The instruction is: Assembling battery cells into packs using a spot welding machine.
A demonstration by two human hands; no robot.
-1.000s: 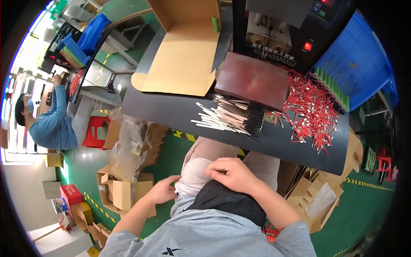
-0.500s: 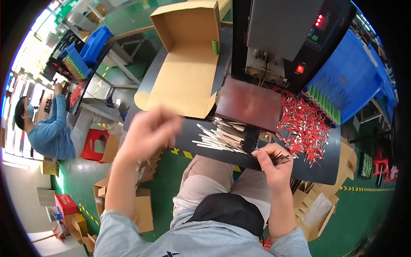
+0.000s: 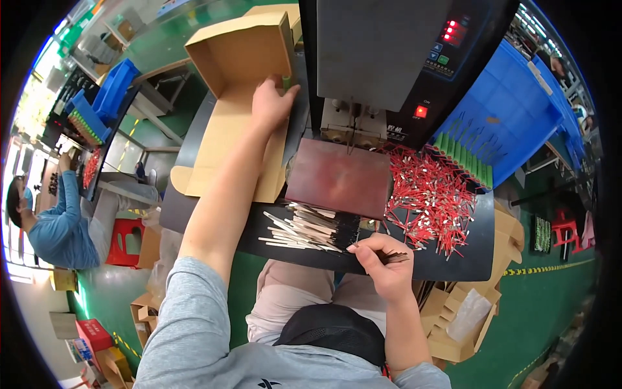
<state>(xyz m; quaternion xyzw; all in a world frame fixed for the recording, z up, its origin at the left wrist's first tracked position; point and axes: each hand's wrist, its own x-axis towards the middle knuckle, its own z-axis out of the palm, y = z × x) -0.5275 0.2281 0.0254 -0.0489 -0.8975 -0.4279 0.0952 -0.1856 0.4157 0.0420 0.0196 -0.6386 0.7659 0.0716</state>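
My left hand reaches into the open cardboard box, with thumb and fingers around a small green cylinder at its back right corner. The cylinder is mostly hidden by the hand. At the table's front edge, my right hand is closed on a bundle of thin dark wires, whose ends stick out past the fingers. Its thumb and fingertip pinch beside a pile of black wires. Their long pale ends point left.
A black machine with red lights stands behind a dark reddish block. Right of the block lie many red wires. A row of green cylinders with upright wires stands by a blue bin. A co-worker sits far left.
My left hand has moved forward and right from above the table's left front to the green cylinder in the box. My right hand keeps its bundle near the wire pile. The view has shifted.
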